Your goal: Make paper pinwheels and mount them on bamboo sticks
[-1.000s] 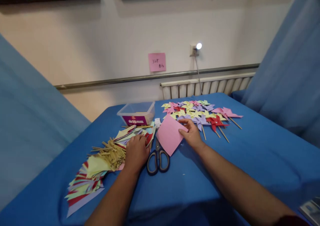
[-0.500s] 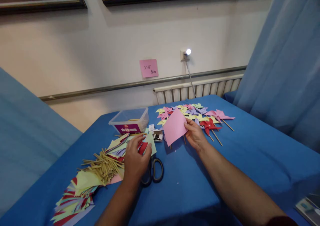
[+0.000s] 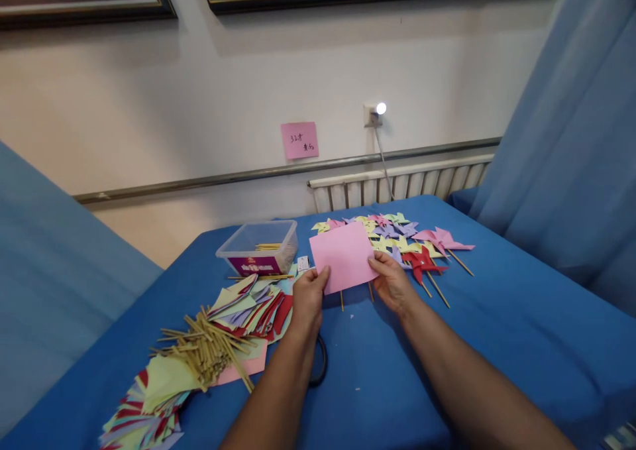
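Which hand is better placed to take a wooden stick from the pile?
Probably the left hand: the stick pile lies on its side. The right hand also holds the pink paper.

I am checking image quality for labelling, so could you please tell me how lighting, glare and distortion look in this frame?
Head view: even, soft light; a small lamp at the wall socket blows out to white glare. Head view: both hands, left hand and right hand, and the pink paper they hold are sharp, casting a faint shadow on the blue table. Head view: wide-angle bending stretches the forearms and edges.
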Tool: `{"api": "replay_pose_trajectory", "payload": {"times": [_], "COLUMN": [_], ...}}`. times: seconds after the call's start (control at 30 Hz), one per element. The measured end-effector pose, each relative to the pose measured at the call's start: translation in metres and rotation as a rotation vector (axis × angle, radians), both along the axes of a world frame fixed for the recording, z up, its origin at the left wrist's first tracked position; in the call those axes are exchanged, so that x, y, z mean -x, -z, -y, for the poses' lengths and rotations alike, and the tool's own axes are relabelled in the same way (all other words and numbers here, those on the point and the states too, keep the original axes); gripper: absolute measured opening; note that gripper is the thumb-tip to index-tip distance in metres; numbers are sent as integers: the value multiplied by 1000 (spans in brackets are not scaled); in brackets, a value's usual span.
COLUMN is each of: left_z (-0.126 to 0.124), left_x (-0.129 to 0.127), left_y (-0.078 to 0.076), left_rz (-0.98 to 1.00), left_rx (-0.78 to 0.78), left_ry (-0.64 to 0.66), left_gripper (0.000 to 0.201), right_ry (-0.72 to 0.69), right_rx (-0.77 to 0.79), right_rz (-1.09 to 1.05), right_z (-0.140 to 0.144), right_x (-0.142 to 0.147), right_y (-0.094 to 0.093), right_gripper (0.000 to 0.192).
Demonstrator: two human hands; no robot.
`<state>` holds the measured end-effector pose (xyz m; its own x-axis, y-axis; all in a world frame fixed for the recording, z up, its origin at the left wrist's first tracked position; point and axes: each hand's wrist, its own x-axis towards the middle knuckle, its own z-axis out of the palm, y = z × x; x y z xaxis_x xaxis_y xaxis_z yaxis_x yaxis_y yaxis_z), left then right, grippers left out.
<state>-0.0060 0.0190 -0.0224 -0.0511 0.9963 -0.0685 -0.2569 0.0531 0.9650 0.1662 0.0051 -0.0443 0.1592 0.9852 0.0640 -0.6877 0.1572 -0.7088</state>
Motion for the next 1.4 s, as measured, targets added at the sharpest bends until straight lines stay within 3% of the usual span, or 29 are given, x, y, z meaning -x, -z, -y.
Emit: {"api": "replay_pose_trajectory", "payload": {"times": [0.17,0.33,0.67,0.73,0.83,0.97,1.07,1.17,1.4], "left_z": [-12,-10,-10,-9,-6,6,14,15,8], "left_x": [22,21,21,19,15,9,7,9,14], "left_y": [7,1,2,1,-1,-4,-4,-3,0], "left_rz": [-321,-451,-199,-133,-76,-259,-476,-686,-780], "left_rx": [-118,-203,-189,-195,-211,-354,-479,-578,-568], "left_ry": [-44,18,-134,-157,-122,-38,-17,20,-32], "left_gripper": [43,45,39,35,48,59,64,55,40], "right_ry": [-91,-107,63,104,178,265,226,168,56], "right_rx": [43,61,96,105,115,124,113,115,79], "right_rz": [87,190,371,357,265,190,184,197,223], "right_z": [-2,-1,0,1,0,-1,-1,1,3], "right_x": [5,3,13,14,12,9,11,16,18], "right_y": [2,6,5,4,3,5,8,11,15], "right_gripper": [30,39,34,34,32,30,28,27,29]}}
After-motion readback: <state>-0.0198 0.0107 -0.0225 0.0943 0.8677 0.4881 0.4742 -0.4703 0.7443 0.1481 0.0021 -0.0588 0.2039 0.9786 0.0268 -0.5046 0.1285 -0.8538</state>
